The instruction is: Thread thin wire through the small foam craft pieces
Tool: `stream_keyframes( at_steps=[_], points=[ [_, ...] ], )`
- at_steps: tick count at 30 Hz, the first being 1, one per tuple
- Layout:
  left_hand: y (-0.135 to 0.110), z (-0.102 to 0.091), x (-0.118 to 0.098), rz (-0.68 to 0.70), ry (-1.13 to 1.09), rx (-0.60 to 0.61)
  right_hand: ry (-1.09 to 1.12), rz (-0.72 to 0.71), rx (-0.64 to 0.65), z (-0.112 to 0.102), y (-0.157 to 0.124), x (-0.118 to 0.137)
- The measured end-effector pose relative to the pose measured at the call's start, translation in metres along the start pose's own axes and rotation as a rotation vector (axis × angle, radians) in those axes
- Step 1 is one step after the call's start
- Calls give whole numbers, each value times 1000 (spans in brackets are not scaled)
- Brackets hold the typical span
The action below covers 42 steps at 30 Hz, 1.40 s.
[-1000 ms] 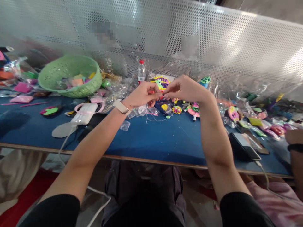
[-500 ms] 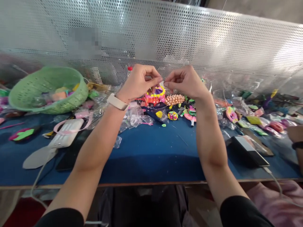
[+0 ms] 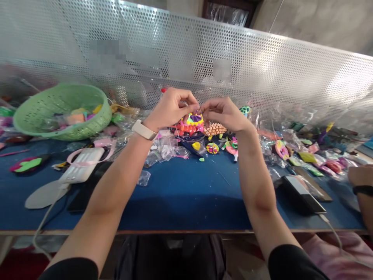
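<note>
My left hand (image 3: 177, 107) is raised over the back of the blue table, thumb and forefinger pinched together. My right hand (image 3: 223, 111) faces it in a similar pinch, and the fingertips of both almost meet. A faint thin line like a thread seems to run by the fingers, but what they hold is too small to make out. Behind and below the hands are colourful clay figures: a yellow and purple one (image 3: 196, 118), an orange-red one (image 3: 186, 128) and a brown spiky one (image 3: 215, 129). A round yellow clay piece (image 3: 212, 148) lies nearer.
A green basket (image 3: 62, 134) with clay pieces stands at the left. Nearby are a white power bank (image 3: 84, 165) with a cable and a dark flat object. At the right lie a black box-like device (image 3: 301, 196), bagged clay and another person's hand (image 3: 361, 177). A perforated metal panel (image 3: 180, 50) closes the back.
My right hand has come slightly left and lower, bringing its fingertips closer to my left hand's. Both hands stay pinched. The view has tilted a little upward.
</note>
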<state>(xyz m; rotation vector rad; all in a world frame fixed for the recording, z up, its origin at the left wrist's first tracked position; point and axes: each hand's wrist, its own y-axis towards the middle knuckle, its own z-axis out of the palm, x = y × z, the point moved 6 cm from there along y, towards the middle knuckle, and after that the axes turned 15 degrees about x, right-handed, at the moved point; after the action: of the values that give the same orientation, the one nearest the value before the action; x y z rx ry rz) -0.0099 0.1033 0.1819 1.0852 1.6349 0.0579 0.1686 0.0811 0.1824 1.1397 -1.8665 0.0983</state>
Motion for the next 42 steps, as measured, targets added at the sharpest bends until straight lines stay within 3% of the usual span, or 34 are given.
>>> stream_keyframes(
  at_steps=[7,17,26,34,39,42],
  points=[
    [-1,2,-9,27,115,57,59,10,15,1,1,-4],
    [2,3,-4,-2,0,-88,28,27,-188,-3,1,-6],
    [4,8,-8,7,2,-70,-34,43,-203,-3,-3,3],
    [1,3,-15,32,1,50,-92,-30,-250,3,2,12],
    [4,0,-2,-60,-126,90,-202,-21,-322,9,4,16],
    [7,-4,4,-37,-36,115,-234,-20,-360,8,5,13]
  ],
)
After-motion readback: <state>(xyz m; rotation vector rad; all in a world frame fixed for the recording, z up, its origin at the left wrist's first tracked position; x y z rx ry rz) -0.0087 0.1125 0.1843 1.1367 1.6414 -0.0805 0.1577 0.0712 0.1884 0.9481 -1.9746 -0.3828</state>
